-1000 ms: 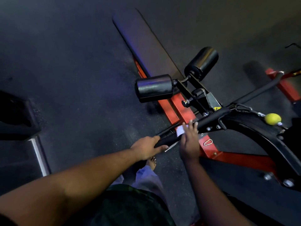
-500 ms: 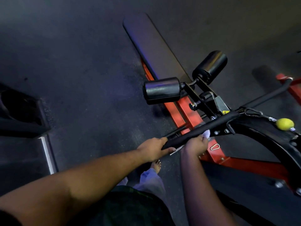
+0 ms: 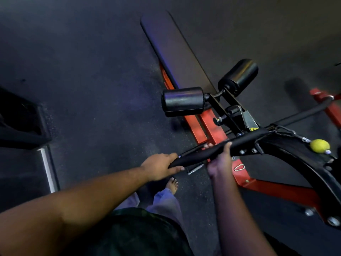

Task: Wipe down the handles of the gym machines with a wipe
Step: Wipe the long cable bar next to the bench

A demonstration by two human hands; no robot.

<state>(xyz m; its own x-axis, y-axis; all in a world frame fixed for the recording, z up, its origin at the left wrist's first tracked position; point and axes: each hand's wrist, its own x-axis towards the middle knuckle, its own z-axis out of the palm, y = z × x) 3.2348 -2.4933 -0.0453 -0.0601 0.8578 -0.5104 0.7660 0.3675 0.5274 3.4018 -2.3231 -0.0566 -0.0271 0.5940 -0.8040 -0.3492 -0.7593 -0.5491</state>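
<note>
A black padded handle bar (image 3: pixel 199 154) of a red-framed gym machine runs diagonally from lower left to upper right. My left hand (image 3: pixel 158 166) grips its near end, thumb under the bar. My right hand (image 3: pixel 218 161) wraps the bar from below about a hand's width further along, fingertips showing over the top. The white wipe is hidden inside my right hand's grip.
Two black roller pads (image 3: pixel 182 101) (image 3: pixel 239 76) and a long dark bench pad (image 3: pixel 175 50) lie beyond the bar. The red frame (image 3: pixel 276 189) spreads to the right, with a yellow knob (image 3: pixel 319 145) on a black curved arm. A dark machine base (image 3: pixel 20 122) sits left. My bare foot (image 3: pixel 172 184) stands below.
My right hand went from flat on top of the bar with the white wipe showing to curled under and around it, covering the wipe. My left hand kept its grip on the end.
</note>
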